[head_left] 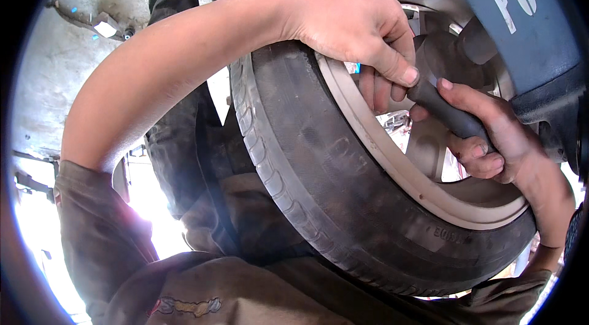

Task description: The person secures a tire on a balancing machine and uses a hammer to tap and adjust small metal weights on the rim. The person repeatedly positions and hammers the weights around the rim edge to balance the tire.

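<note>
A black tyre [313, 159] on a pale alloy rim [368, 126] stands tilted in front of me. My left hand [368, 36] reaches over the tyre's edge into the wheel, fingers curled, thumb pressed at the upper end of a dark cylindrical tool [455, 119], apparently pinching it. My right hand [496, 135] is wrapped round that tool from the right, with its thumb along the top. The tool's far end is partly hidden by my left hand and the wheel's centre.
A blue-grey machine body [521, 30] with a dark lower part sits close at the right. My dark-trousered legs [175, 141] and patterned shoes show at the upper left. On the stained concrete floor [55, 92] lie a small pale block [105, 25] and a dark strip-like object [73, 17].
</note>
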Available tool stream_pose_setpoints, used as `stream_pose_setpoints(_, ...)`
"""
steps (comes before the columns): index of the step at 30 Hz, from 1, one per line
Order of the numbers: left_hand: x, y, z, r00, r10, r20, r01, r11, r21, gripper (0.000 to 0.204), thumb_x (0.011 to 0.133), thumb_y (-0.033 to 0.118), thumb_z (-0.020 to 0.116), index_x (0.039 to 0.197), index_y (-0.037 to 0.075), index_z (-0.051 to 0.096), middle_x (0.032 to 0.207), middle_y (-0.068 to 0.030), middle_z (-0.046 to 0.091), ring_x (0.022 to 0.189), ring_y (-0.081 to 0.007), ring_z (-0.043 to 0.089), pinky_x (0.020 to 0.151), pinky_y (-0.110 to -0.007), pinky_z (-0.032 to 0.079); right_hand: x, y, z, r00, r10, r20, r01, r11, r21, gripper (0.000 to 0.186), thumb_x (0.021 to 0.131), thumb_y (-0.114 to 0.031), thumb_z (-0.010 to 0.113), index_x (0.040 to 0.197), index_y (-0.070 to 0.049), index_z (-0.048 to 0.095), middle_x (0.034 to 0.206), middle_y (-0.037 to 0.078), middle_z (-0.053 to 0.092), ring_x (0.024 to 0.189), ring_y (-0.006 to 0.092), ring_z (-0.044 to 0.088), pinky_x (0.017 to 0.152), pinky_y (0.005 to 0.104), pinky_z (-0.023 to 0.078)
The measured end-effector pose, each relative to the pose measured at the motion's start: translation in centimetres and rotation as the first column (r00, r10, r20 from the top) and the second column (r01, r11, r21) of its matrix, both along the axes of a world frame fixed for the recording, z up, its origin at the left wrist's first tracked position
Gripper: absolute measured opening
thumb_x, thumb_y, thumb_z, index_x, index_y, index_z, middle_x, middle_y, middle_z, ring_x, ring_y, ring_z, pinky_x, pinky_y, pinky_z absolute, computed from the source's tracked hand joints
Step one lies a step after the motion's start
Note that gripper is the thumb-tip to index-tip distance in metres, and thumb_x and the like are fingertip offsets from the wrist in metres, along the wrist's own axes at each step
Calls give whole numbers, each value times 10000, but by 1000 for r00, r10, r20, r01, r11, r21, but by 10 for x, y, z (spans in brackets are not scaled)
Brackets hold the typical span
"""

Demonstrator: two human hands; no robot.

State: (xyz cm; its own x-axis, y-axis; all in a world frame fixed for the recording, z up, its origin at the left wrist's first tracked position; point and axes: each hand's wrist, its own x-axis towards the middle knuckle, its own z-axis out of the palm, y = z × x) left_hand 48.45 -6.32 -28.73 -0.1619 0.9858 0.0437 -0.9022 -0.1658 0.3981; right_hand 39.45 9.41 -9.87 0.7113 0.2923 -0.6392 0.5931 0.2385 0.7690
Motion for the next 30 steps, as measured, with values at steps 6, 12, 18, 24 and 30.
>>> stream_pose_setpoints(6, -5, -4, -1, 999, -36, 23, 36, 999, -25, 416, 1051, 317, 666, 1084, -95, 716, 929, -173, 784, 926, -254, 787, 912, -337, 595, -5, -4, -8, 886, 384, -261, -452, 843, -293, 514, 1058, -525, 546, 1083, -32, 685, 513, -43, 392, 370, 42, 321, 350, 223, 186)
stream_pose_setpoints(12, -36, 26, 14, 977, -212, -29, 213, 974, 73, 457, 1034, 429, 632, 1088, -19, 707, 789, 1, 656, 665, -117, 612, 642, -266, 491, -8, 15, 0, 853, 389, -348, -496, 812, -309, 452, 1049, -441, 623, 1012, -4, 727, 527, -17, 513, 374, 71, 418, 374, 246, 292)
stream_pose_setpoints(18, -12, 23, 26, 984, -173, 30, 175, 983, -63, 482, 1075, 473, 576, 1103, 9, 706, 734, 72, 500, 589, -36, 445, 497, -230, 343, -8, 39, -20, 742, 553, -378, -658, 708, -255, 409, 1047, -407, 644, 960, -15, 725, 545, 25, 572, 396, 104, 481, 399, 269, 354)
stream_pose_setpoints(24, -3, 25, 28, 994, -102, -47, 92, 981, -172, 523, 1062, 497, 597, 1147, -5, 719, 914, -24, 645, 817, -125, 581, 745, -309, 480, -6, 17, -30, 574, 713, -402, -806, 578, -126, 409, 1048, -384, 638, 909, -7, 714, 557, 54, 601, 423, 116, 512, 423, 277, 365)
stream_pose_setpoints(30, 1, 29, 26, 979, -3, -205, -44, 973, -227, 508, 1063, 475, 605, 1151, -15, 705, 972, -43, 685, 886, -123, 596, 823, -317, 490, 8, 44, -24, 372, 581, -724, -917, 351, -189, 332, 1043, -317, 673, 1044, 6, 748, 718, 81, 711, 607, 160, 673, 558, 306, 529)
